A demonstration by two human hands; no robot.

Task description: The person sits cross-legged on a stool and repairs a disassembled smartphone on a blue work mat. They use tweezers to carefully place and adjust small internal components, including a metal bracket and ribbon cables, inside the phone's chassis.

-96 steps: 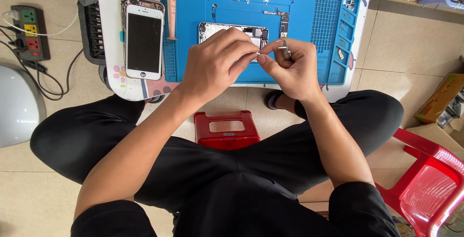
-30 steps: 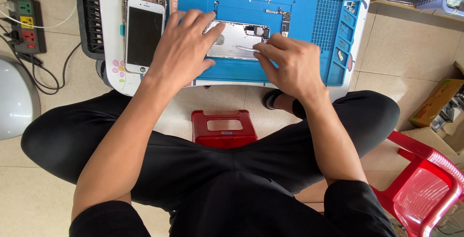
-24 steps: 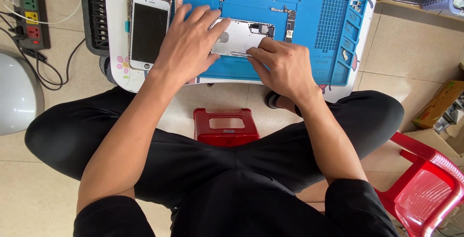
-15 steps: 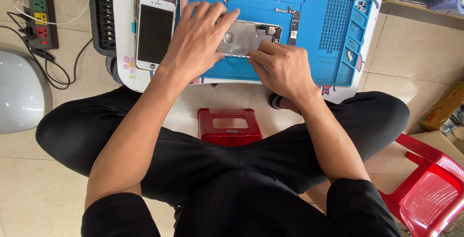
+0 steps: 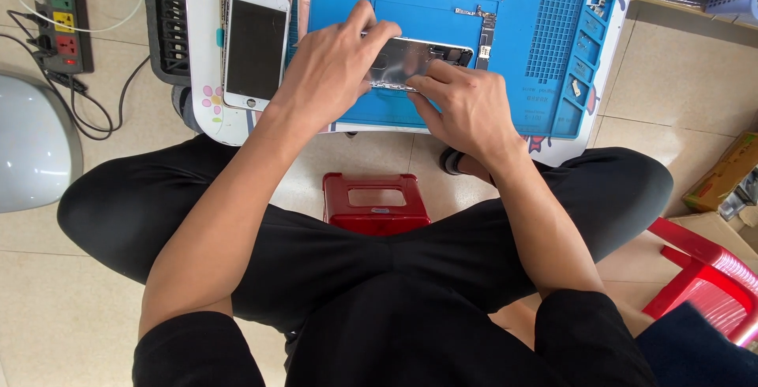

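left hand (image 5: pixel 335 71): palm down, fingers spread | right hand (image 5: pixel 466 107): knuckles up, fingers curled | forearms extended forward

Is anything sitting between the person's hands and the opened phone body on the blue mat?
Nothing visible does. The left hand lies on the left end of the opened phone body, and the right hand touches its near edge. Both rest on the blue mat.

The opened phone housing (image 5: pixel 418 61) is bare metal with a bright, reflective finish, and it lies on a blue repair mat (image 5: pixel 442 110) of matt, rubber-like material with moulded ridges and pockets. The white phone (image 5: pixel 254 43) beside the mat has a glossy dark glass screen. The red stool (image 5: pixel 375 204) is smooth, shiny plastic; the floor (image 5: pixel 47 308) is pale, lightly polished tile.
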